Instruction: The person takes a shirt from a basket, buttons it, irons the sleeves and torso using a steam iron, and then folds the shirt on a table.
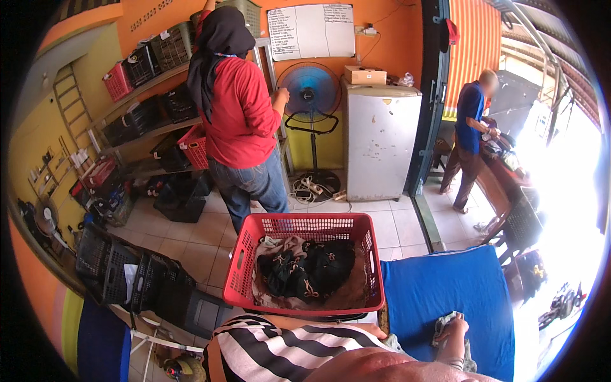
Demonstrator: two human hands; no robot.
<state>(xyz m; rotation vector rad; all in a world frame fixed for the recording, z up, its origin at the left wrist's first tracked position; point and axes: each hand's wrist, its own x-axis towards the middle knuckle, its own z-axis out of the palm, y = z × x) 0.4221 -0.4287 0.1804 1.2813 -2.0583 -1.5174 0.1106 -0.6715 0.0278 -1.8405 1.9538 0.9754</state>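
Observation:
My right hand is closed on a crumpled grey-green cloth over the blue cloth-covered table at the lower right. Some of that fabric lies under my forearm. At the table's near left edge, my left hand is beside another bit of grey-green fabric; its fingers are partly hidden, so its grip is unclear. In front of me stands a red plastic laundry basket holding dark garments with light ties, on top of brownish-pink cloth.
A person in a red top stands at shelves of baskets. Another person in blue handles items outside the doorway. A pedestal fan, cables and a small refrigerator stand beyond the basket. Black crates line the left.

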